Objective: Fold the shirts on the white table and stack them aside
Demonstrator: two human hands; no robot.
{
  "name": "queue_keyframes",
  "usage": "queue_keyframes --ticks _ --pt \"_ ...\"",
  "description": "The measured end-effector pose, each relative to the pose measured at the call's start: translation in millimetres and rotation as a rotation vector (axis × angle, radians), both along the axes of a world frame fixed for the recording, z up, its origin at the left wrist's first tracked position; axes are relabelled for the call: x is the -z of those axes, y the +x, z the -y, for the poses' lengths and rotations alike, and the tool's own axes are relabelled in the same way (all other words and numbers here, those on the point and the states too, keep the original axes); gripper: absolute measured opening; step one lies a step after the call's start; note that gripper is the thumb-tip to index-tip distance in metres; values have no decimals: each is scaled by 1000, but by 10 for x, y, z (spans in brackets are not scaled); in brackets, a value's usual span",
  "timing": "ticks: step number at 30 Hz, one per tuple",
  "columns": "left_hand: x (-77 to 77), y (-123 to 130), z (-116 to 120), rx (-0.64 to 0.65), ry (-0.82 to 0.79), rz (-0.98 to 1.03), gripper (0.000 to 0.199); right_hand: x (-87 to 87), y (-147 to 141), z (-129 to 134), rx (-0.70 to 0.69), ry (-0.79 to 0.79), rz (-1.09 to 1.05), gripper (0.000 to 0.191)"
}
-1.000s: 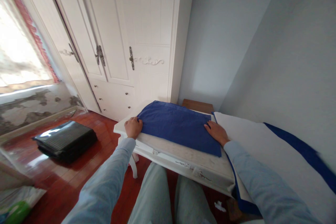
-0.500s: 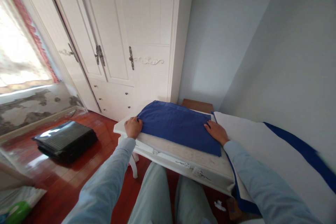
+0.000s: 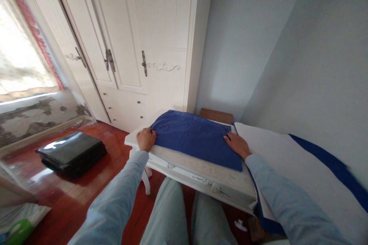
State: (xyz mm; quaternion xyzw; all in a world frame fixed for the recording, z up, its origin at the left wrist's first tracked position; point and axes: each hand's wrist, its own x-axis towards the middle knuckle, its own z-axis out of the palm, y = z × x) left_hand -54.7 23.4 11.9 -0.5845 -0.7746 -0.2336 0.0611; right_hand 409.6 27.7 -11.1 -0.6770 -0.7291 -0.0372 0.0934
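A folded blue cloth (image 3: 192,134) lies flat on a small white table (image 3: 198,162), reaching nearly across its top. At the cloth's left edge rests my left hand (image 3: 146,139), palm down, its thumb side against the fabric and its fingertips partly hidden. My right hand (image 3: 237,143) lies over the right edge, fingers stretched out on the cloth. Neither hand lifts the fabric; it stays on the tabletop.
White fabric with blue borders (image 3: 293,157) spreads to the right of the table. Behind stands a white wardrobe (image 3: 166,34), with a brown wooden piece (image 3: 217,115) beside it. A black plastic-wrapped package (image 3: 71,155) sits on the red floor at left.
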Motion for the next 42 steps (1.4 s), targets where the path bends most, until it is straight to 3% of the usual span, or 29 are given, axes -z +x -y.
queue_keyframes --ticks 15,21,32,42 --pt "15 -36 -6 18 4 31 40 -6 -25 4 6 -13 1 50" --pt "16 -6 43 -121 144 17 45 -28 -47 18 -5 8 -24 48" --pt "-82 36 82 -185 -5 8 40 -102 -77 57 -8 -7 -13 47" --pt "-84 -10 91 -165 -5 114 43 -94 -28 33 -23 -24 -80 50"
